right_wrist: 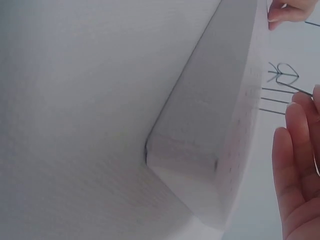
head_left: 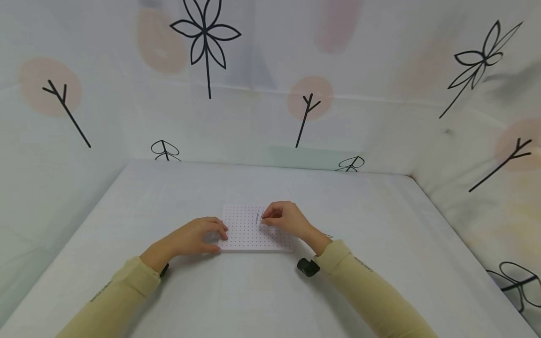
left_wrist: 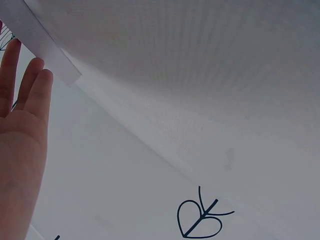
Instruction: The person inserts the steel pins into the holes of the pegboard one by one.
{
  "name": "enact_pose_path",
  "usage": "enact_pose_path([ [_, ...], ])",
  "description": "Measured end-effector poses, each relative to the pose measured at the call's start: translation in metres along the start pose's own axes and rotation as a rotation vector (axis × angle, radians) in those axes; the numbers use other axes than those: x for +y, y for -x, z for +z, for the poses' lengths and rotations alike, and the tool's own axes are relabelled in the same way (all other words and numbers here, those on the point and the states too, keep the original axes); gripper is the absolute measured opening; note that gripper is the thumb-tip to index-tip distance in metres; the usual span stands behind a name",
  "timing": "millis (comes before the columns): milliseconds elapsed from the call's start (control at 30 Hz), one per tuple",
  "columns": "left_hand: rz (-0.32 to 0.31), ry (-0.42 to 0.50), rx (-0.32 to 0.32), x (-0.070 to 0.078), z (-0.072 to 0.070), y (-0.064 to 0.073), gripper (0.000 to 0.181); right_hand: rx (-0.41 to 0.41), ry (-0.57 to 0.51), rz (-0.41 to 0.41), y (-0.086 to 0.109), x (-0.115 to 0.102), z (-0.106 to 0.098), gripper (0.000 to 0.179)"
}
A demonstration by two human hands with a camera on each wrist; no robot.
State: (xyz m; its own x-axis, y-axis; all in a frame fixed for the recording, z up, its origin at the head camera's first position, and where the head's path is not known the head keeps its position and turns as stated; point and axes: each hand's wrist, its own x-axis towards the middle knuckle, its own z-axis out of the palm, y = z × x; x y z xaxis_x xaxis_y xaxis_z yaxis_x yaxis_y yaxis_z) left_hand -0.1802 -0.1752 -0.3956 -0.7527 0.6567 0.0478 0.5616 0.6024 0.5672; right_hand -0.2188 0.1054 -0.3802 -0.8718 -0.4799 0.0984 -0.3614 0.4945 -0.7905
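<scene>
A white slab-like board [head_left: 243, 241] with a grid of small dots lies on the table. Several thin dark sticks [head_left: 257, 217] stand up from its surface near the far right part; the right wrist view shows them side by side. My right hand [head_left: 285, 218] is over the board, pinching another thin dark stick [right_wrist: 295, 88] between thumb and fingertips, close beside the standing ones. At the board's left edge rests my left hand [head_left: 196, 237], fingers spread loosely along its side and top. The left wrist view shows those fingers against the board's edge [left_wrist: 45, 45].
A few thin dark sticks [head_left: 328, 235] lie on the white tabletop [head_left: 253, 295], partly hidden behind the right wrist. A black wrist device [head_left: 308, 266] hangs under the right forearm. Pale cloth walls [head_left: 253, 122] with plant drawings enclose the table's back and sides.
</scene>
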Motion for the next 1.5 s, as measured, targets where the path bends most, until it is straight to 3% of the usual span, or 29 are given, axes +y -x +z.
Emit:
enact_pose_path([
  [900, -0.011, -0.021, -0.011, 0.002, -0.001, -0.001, 0.020, 0.003, 0.078, 0.084, -0.007, -0.001, 0.016, 0.005],
  [1267, 0.001, -0.016, -0.008, 0.001, -0.001, -0.001, 0.021, 0.010, 0.098, 0.055, -0.003, -0.002, 0.013, 0.006],
  [1500, 0.018, -0.037, 0.004, 0.001, -0.001, -0.001, 0.021, 0.023, 0.093, 0.128, 0.000, 0.001, 0.008, 0.005],
])
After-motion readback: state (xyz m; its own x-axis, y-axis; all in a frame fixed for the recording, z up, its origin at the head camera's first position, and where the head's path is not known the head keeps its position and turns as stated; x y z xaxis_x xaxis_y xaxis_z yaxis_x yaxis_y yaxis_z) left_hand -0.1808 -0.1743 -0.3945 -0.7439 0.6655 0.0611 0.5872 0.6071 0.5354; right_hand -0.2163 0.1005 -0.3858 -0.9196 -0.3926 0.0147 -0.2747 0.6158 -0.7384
